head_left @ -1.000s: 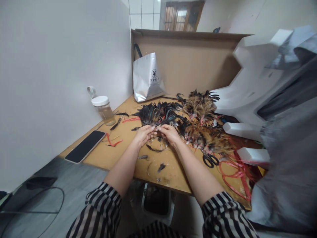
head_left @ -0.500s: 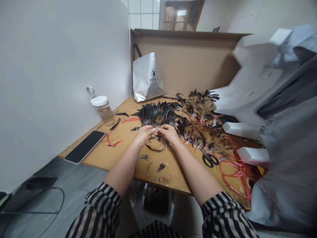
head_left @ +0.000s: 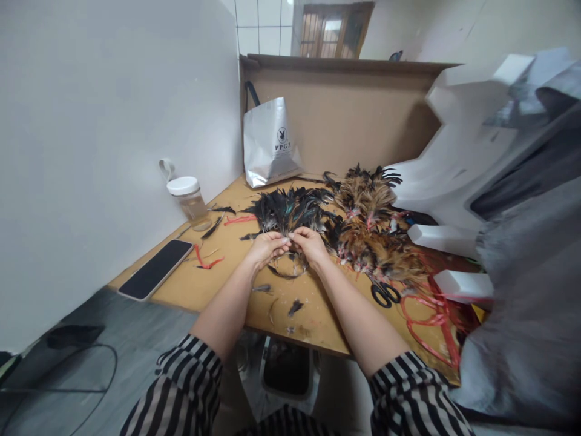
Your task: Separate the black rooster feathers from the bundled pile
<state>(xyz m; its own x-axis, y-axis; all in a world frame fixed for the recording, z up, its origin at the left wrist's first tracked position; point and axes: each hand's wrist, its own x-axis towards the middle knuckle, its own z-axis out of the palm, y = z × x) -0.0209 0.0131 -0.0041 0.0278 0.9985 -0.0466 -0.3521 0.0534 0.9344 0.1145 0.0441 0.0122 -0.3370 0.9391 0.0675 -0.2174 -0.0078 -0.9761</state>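
My left hand (head_left: 267,248) and my right hand (head_left: 309,244) meet at the middle of the table, fingertips pinched together at the near, quill end of a fan of black feathers (head_left: 290,206). These feathers spread away from me, with a green sheen on some. Just below my hands lies a thin ring-shaped loop (head_left: 290,274), partly covered by them. To the right are bunches of brown feathers (head_left: 372,245), some bound with pink-red strip. What exactly sits between the fingertips is too small to separate from the quills.
Black-handled scissors (head_left: 385,293) and tangled red plastic strip (head_left: 436,321) lie at right beside white foam (head_left: 463,284). On the left are a phone (head_left: 157,269) and a lidded jar (head_left: 190,203). A silver bag (head_left: 271,145) stands behind. Below the table edge is a bin (head_left: 287,366).
My fingers shift slightly at the feather quills, the two hands' tips a little further apart. The feathers under them have fanned slightly differently. Everything else stays put.
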